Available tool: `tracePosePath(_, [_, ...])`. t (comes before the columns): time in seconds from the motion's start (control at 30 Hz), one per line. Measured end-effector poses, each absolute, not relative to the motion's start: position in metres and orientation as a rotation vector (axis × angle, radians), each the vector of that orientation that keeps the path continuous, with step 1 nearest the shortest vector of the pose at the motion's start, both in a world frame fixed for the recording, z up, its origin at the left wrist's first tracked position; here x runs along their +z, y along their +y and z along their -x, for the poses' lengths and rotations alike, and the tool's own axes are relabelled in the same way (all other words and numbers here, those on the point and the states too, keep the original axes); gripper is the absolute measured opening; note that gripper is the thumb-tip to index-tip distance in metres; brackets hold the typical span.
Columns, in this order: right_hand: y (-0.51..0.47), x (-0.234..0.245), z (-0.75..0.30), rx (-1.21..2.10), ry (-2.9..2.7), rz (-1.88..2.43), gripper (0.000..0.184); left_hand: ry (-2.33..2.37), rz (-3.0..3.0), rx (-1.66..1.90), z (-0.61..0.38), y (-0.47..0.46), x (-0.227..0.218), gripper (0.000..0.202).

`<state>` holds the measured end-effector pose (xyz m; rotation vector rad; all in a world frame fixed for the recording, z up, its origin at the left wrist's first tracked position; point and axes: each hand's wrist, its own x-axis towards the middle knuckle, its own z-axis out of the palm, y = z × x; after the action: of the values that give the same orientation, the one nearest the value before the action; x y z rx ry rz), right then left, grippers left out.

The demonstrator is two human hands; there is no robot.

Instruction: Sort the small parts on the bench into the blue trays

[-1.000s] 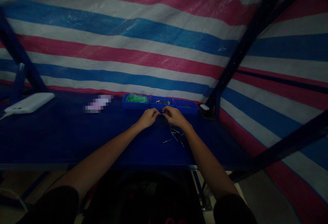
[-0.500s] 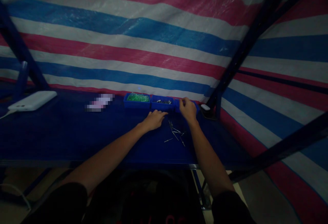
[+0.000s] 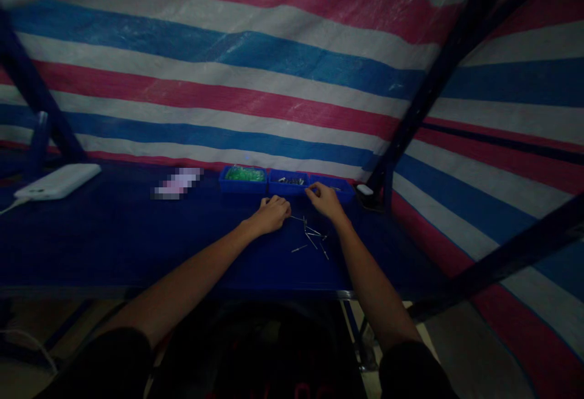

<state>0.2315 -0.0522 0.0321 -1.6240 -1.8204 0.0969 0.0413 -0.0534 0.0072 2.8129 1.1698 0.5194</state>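
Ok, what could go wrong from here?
The thin, silvery metal pins lie loose on the dark blue tabletop; the left hand, low beside them, might scatter some. The right hand, close to the open blue plastic middle bin, could knock it and spill its small metal parts.

The rods (image 3: 312,232) were thin, straight and silvery, lying loose on the counter (image 3: 383,259) at different angles, several crossing or touching in a small cluster. One rod (image 3: 299,249) lay apart on the cluster's near left side, slanting slightly; another (image 3: 324,252) slanted at the near right. The farthest rod (image 3: 296,218) pointed leftward, its end at the left fingers (image 3: 283,207), though whether it was gripped was too dim to tell. Beyond them, the middle bin (image 3: 283,191), blue and upright, held small metal pieces (image 3: 292,181).
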Motion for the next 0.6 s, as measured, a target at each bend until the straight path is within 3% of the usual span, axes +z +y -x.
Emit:
tracePosePath(0.17, [-0.055, 0.026, -0.216, 0.32, -2.102, 1.403, 0.022, 1.342, -2.6, 0.619, -0.034, -0.047, 0.011, 0.018])
tracePosePath(0.37, [-0.059, 0.026, -0.209, 0.268, -2.142, 1.361, 0.02, 1.372, -2.516, 0.696, -0.032, -0.043, 0.011, 0.023])
tracePosePath(0.5, [-0.054, 0.04, -0.219, 0.059, -2.046, 1.486, 0.024, 1.245, -2.579, 0.686, -0.035, -0.046, 0.01, 0.025])
tracePosePath(0.6, [-0.047, 0.049, -0.235, -0.208, -1.67, 1.742, 0.027, 1.016, -2.75, 0.636, -0.04, -0.054, 0.008, 0.034])
